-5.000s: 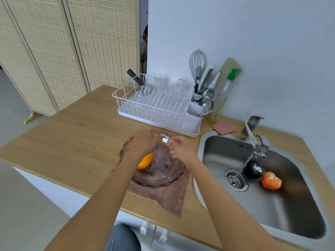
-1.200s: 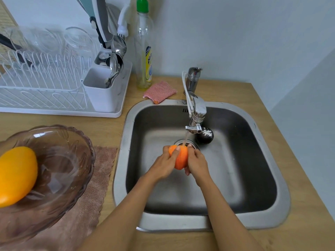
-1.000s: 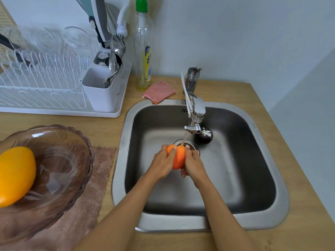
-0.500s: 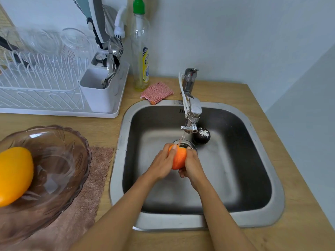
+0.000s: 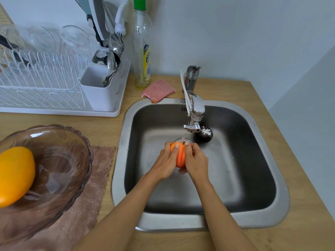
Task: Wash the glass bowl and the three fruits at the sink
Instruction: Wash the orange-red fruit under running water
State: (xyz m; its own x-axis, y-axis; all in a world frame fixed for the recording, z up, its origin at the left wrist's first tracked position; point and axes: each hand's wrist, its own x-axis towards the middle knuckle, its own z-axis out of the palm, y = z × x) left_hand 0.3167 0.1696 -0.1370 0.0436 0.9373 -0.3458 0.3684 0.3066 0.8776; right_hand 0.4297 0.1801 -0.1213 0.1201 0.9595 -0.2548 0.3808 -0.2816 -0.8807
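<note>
Your left hand (image 5: 165,163) & right hand (image 5: 195,161) both grip 1 orange fruit (image 5: 180,156) under tap (image 5: 194,113); 1 dark fruit (image 5: 204,134) in sink (image 5: 119,160); 1 yellow fruit (image 5: 15,175) in 1 glass bowl (image 5: 59,160).

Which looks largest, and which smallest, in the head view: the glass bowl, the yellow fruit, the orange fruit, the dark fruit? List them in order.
1. Glass bowl
2. Yellow fruit, though it sits nearest the camera, which inflates it
3. and 4. Orange fruit and dark fruit: unsure, since both hands cover much of the orange one.
</note>
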